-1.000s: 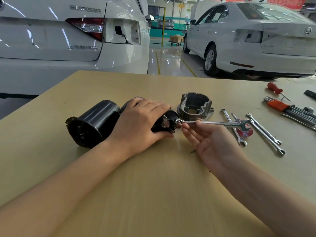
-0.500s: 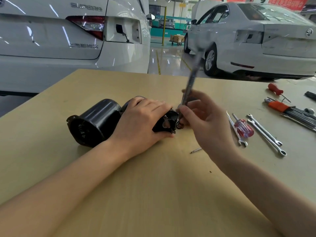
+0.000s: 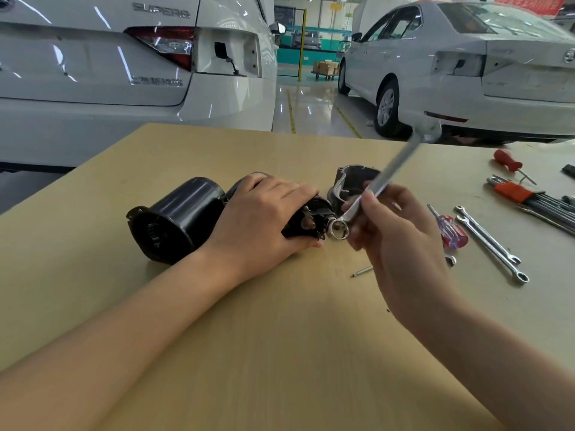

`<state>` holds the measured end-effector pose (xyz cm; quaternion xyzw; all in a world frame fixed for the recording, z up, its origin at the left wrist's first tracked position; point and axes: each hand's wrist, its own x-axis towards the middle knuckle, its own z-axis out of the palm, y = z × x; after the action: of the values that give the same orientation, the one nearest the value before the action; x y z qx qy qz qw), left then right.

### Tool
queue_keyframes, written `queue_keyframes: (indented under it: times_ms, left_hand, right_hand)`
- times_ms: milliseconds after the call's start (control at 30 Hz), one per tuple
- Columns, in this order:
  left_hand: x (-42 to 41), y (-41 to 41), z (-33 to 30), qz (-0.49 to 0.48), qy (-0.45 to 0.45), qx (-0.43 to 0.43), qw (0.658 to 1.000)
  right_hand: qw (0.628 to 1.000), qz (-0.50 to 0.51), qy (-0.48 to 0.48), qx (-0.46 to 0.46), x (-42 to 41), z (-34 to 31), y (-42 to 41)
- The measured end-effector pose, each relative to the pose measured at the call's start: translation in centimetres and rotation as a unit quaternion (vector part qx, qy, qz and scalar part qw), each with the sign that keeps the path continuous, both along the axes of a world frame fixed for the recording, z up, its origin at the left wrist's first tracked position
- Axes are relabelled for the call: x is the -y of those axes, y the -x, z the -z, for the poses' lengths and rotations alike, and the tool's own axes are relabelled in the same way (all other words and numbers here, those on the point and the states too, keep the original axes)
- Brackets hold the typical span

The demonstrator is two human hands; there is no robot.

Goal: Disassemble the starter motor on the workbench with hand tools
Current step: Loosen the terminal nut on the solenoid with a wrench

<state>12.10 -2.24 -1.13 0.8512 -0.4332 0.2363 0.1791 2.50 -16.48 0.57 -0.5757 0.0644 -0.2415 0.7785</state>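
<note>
The black starter motor lies on its side on the wooden workbench, open end toward the front left. My left hand grips its solenoid end and holds it down. My right hand pinches a silver combination wrench low on its shaft. The wrench's ring end sits at a terminal on the solenoid cap, and its handle slants up and to the right, blurred. A grey metal housing stands just behind my right hand, partly hidden.
To the right lie a red-handled screwdriver, two wrenches, a hex key set in an orange holder and another red screwdriver. A small pin lies near my right wrist. Two white cars stand beyond the bench.
The wrench lay flat pointing right a second ago. My right hand swung its handle up to near vertical, and it now leans up and right. My left hand has stayed put.
</note>
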Motion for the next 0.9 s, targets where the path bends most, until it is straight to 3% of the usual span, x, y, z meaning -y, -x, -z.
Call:
queue_keyframes:
  times_ms: [133, 633, 767, 900]
  left_hand:
    - [0.0, 0.1, 0.0, 0.000, -0.002, 0.002, 1.000]
    - [0.1, 0.0, 0.1, -0.010, 0.001, 0.020, 1.000]
    - [0.2, 0.0, 0.2, -0.010, 0.005, 0.018, 1.000]
    - [0.1, 0.0, 0.2, -0.009, 0.009, 0.013, 1.000]
  right_hand:
    - [0.985, -0.005, -0.156, -0.077, 0.7, 0.6, 0.1]
    - [0.971, 0.010, -0.221, -0.089, 1.0, 1.1, -0.9]
    - [0.984, 0.012, -0.166, -0.057, 1.3, 1.0, -0.8]
    - [0.999, 0.024, -0.013, -0.021, 1.0, 0.5, -0.9]
